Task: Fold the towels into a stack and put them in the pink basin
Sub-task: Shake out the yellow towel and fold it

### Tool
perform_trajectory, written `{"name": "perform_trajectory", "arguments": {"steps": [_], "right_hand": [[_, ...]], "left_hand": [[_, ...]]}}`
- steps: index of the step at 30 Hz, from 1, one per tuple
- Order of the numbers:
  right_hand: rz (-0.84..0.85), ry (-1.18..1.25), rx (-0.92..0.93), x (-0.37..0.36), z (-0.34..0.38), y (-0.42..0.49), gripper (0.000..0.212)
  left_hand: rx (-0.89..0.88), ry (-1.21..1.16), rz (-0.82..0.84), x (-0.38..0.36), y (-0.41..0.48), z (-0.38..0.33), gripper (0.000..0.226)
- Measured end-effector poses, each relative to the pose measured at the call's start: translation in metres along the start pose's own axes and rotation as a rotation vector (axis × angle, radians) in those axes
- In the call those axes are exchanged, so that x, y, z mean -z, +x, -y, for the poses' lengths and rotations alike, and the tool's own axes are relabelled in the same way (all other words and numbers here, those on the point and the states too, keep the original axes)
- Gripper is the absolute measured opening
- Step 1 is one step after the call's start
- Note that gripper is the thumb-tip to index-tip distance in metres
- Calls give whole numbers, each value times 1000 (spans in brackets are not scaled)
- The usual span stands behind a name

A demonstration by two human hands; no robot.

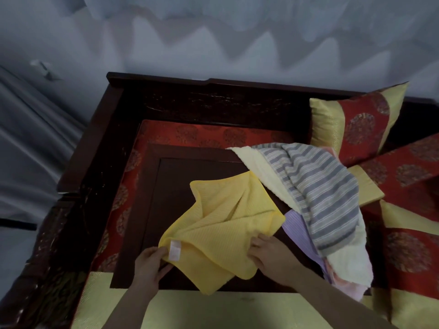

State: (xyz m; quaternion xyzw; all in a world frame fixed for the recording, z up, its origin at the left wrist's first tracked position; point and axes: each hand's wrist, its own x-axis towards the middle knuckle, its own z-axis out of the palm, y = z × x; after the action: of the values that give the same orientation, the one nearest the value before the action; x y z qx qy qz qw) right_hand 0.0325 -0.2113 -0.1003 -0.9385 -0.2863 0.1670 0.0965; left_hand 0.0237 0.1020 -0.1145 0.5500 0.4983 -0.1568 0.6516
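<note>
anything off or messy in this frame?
Nothing damaged. The pile of unfolded towels slumps off the dark wooden tray at right. The yellow towel hangs crumpled between both hands. No pink basin in view.

Dark wooden tray-table (pixel 142 210) with a raised frame, sitting on a red patterned cushion (pixel 213 134) on a carved dark wood bench (pixel 99 129). On the tabletop: rumpled yellow towel (pixel 228 219) in the middle, pinched at its near edge by left hand (pixel 148 264) and right hand (pixel 268 255). Off to the right, heap of towels spilling over the table's edge, grey striped towel (pixel 318 195) on top, cream towel (pixel 256 167) and lilac towel (pixel 299 236) underneath. Red and gold pillows (pixel 356 122) on the bench beside that.
</note>
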Motion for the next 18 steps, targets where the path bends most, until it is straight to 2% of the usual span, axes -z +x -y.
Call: {"name": "perform_trajectory", "arguments": {"steps": [2, 3, 5, 6, 9, 11, 12, 15, 17, 18], "right_hand": [[118, 145, -10, 21, 1, 5, 30], [191, 155, 9, 26, 4, 6, 39], [368, 77, 36, 20, 8, 6, 62], [410, 41, 45, 11, 11, 3, 65], [399, -77, 75, -19, 14, -6, 44], [325, -80, 77, -19, 11, -8, 27], [298, 2, 38, -11, 11, -9, 17], [215, 417, -62, 33, 6, 0, 12], [72, 765, -117, 70, 0, 15, 4], [-4, 873, -136, 86, -6, 25, 6]], "left_hand": [[9, -20, 2, 3, -1, 2, 22], [17, -35, 0, 4, -2, 5, 21], [43, -61, -11, 7, -1, 9, 18], [55, -68, -13, 8, -1, 11, 18], [74, -76, -16, 10, 2, 15, 20], [71, -73, -14, 10, 3, 14, 15], [68, -72, -8, 10, 4, 14, 13], [92, -84, -7, 13, 6, 14, 8], [126, -75, -15, 15, 8, 14, 10], [137, -61, -17, 15, 11, 14, 11]]}}
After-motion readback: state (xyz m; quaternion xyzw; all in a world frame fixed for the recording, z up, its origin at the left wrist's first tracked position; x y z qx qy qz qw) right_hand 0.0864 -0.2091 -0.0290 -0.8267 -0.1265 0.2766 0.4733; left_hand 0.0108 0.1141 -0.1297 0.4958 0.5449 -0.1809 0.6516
